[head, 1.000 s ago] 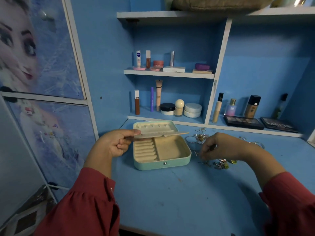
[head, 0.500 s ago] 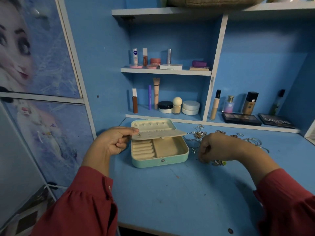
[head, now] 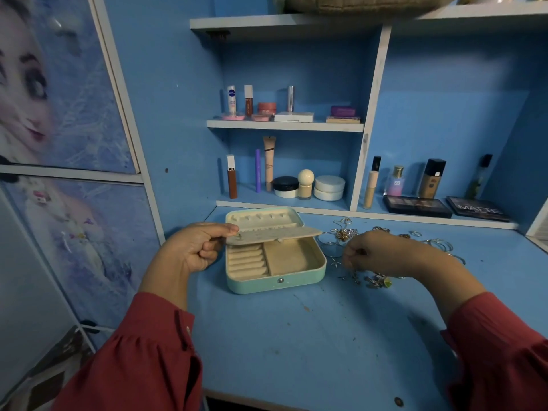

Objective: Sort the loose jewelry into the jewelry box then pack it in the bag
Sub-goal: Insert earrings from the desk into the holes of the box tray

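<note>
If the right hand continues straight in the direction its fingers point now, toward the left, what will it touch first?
Probably the right wall of the jewelry box. The right hand has its curled fingers facing left, with a few small loose pieces on the desk between; it may pass above those, since depth is unclear.

A home bedroom vanity: blue shelves [head: 284,126] of cosmetics [head: 308,188], cartoon-princess wardrobe door [head: 59,84].

Makeup crowds the blue shelves [head: 284,126] above the desk [head: 296,336].
Two eyeshadow palettes [head: 416,205] lie flat; a foundation bottle [head: 431,179] stands behind them.
</note>
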Tool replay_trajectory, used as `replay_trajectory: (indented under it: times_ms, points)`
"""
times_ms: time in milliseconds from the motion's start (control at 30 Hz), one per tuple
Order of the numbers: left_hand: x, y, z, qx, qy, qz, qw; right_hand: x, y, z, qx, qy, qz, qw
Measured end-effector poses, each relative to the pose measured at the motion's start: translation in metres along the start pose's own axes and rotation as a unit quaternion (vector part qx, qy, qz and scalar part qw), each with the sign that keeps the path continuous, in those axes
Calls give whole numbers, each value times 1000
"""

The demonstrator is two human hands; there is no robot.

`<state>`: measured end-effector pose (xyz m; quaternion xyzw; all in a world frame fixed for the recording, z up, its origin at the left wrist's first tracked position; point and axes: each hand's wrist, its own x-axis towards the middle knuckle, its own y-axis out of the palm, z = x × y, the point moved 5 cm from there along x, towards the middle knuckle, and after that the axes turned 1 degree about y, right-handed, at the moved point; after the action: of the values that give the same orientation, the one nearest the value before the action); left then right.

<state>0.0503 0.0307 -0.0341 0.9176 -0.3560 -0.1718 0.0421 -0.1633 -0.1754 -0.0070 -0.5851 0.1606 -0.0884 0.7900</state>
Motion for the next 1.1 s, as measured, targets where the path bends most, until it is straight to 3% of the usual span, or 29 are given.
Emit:
replay_trajectory:
  times_ms: [200,367,600,1100]
  points:
    - [1,-1,0,-5,2,-4,1000,0,-1,0,-18,-3,-31,999]
    - [0,1,-1,-4,2,-3,1000,1,2,1,-27,-2,-5,1000]
    - [-1,0,0,-6,-1,0,1000,-4,-6,-1,24,1,-28,999]
    - [3,-1,1,-6,-4,6,1000,-10,-1,11,0,1,20,1000]
